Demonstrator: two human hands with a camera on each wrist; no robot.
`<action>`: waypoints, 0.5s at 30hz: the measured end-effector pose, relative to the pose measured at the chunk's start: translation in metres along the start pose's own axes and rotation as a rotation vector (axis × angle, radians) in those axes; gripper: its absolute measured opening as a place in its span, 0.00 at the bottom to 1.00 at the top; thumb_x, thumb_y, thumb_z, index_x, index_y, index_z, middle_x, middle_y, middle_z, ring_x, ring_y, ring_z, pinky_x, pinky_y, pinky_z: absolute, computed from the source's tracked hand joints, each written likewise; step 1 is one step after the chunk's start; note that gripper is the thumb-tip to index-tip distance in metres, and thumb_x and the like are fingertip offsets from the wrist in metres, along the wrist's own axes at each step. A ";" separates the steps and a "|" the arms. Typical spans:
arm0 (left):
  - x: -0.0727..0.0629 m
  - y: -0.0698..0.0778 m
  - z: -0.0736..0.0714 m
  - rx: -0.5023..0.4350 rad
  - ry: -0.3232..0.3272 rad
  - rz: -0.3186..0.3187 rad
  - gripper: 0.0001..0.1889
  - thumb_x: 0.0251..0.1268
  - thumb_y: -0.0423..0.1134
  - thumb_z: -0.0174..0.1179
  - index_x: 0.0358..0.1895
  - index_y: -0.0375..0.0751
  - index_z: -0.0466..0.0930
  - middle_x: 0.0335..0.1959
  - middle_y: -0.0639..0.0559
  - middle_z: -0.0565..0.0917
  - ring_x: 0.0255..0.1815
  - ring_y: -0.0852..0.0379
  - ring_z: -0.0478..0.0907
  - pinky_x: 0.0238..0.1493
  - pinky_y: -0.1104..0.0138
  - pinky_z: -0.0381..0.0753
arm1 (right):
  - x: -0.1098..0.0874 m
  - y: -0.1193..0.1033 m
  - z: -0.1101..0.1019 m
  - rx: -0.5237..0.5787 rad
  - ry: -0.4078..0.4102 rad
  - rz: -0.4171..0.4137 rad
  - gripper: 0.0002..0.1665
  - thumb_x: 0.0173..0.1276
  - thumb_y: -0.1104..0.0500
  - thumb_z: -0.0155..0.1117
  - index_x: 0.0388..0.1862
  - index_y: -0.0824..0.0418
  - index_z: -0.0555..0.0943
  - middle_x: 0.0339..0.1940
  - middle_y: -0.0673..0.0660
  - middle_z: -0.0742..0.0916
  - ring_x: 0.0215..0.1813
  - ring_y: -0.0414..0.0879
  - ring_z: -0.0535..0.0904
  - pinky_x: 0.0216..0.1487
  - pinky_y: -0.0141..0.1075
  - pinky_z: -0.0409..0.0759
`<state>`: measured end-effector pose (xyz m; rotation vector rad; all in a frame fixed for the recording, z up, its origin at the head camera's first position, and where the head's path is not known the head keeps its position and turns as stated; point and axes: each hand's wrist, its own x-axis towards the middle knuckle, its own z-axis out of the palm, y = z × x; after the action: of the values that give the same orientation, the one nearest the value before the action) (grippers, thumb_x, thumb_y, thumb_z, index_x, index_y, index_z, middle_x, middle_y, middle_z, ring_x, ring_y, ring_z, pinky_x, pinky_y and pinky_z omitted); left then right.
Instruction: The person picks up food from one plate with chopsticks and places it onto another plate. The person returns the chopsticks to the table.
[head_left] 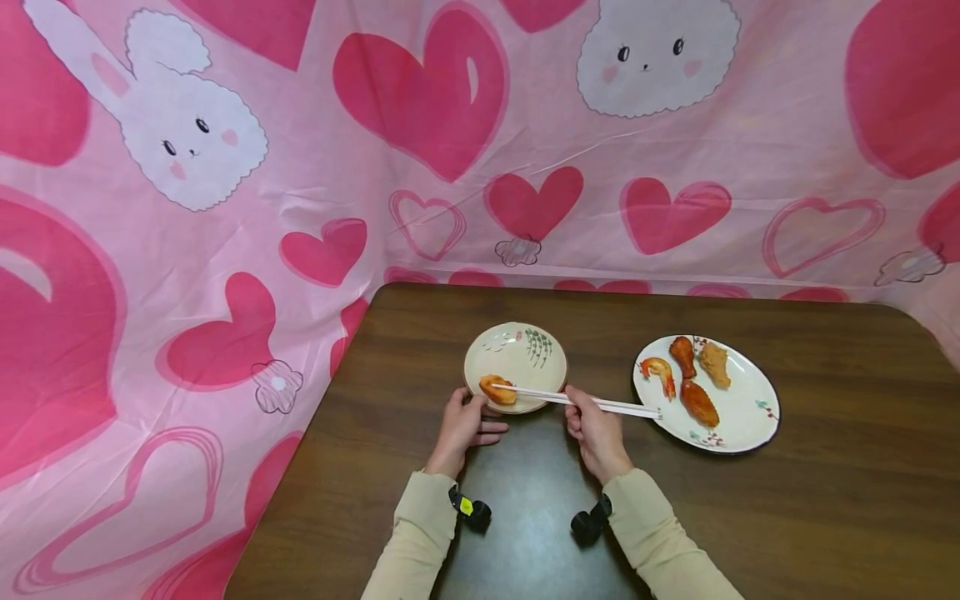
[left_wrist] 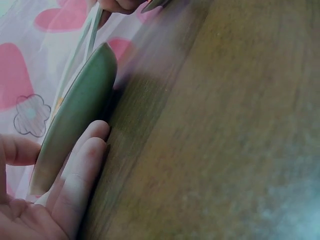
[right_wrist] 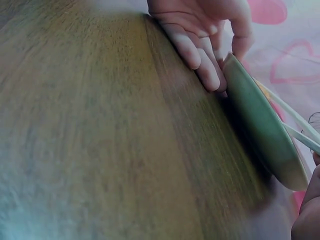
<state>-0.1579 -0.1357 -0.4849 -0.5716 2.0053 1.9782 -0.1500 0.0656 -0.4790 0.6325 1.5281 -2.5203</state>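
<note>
A small round cream plate (head_left: pixel 491 350) with a green plant print stands in front of me. My left hand (head_left: pixel 459 427) holds its near left rim, thumb at the edge; in the left wrist view, other fingers (left_wrist: pixel 82 175) reach under the plate's outer wall (left_wrist: pixel 82 100). My right hand (head_left: pixel 597 432) grips white chopsticks (head_left: pixel 542 395), which point left across the plate. Their tips touch a golden-brown piece of food (head_left: pixel 495 390) lying at the plate's near left side. Whether the tips pinch it cannot be told.
To the right stands a larger white oval plate (head_left: pixel 750 392) bearing a shrimp (head_left: pixel 660 375), a drumstick (head_left: pixel 682 357), a fried piece (head_left: pixel 714 364) and a browned wing (head_left: pixel 700 403). The brown wooden table (head_left: pixel 847 483) ends at a pink heart-patterned cloth (head_left: pixel 660 150) behind.
</note>
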 end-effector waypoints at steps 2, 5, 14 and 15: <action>0.000 0.000 0.000 0.002 0.001 0.001 0.27 0.69 0.39 0.45 0.69 0.39 0.56 0.45 0.38 0.85 0.31 0.51 0.88 0.33 0.60 0.88 | 0.000 0.000 -0.001 0.010 0.006 0.000 0.18 0.69 0.61 0.59 0.16 0.57 0.77 0.09 0.46 0.75 0.11 0.34 0.64 0.13 0.23 0.59; 0.000 0.000 0.001 0.005 0.001 0.004 0.27 0.68 0.39 0.45 0.69 0.39 0.56 0.45 0.38 0.85 0.31 0.52 0.88 0.33 0.60 0.87 | 0.000 0.000 -0.002 0.027 0.011 -0.004 0.19 0.69 0.61 0.59 0.16 0.56 0.77 0.09 0.45 0.75 0.11 0.34 0.64 0.13 0.22 0.58; 0.000 -0.001 0.000 0.006 0.002 0.023 0.27 0.66 0.38 0.45 0.68 0.38 0.57 0.44 0.38 0.85 0.31 0.51 0.88 0.32 0.60 0.87 | -0.002 -0.004 -0.007 0.043 0.017 -0.039 0.20 0.69 0.61 0.59 0.14 0.56 0.76 0.09 0.45 0.75 0.11 0.34 0.63 0.12 0.22 0.57; 0.000 -0.001 0.000 0.005 0.001 0.024 0.27 0.66 0.38 0.45 0.68 0.38 0.56 0.44 0.38 0.85 0.31 0.51 0.88 0.32 0.60 0.87 | -0.003 -0.005 -0.008 0.043 0.017 -0.043 0.20 0.69 0.61 0.59 0.14 0.56 0.76 0.09 0.45 0.75 0.11 0.34 0.63 0.12 0.22 0.57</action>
<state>-0.1575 -0.1355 -0.4860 -0.5503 2.0265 1.9867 -0.1470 0.0745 -0.4771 0.6348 1.5127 -2.5932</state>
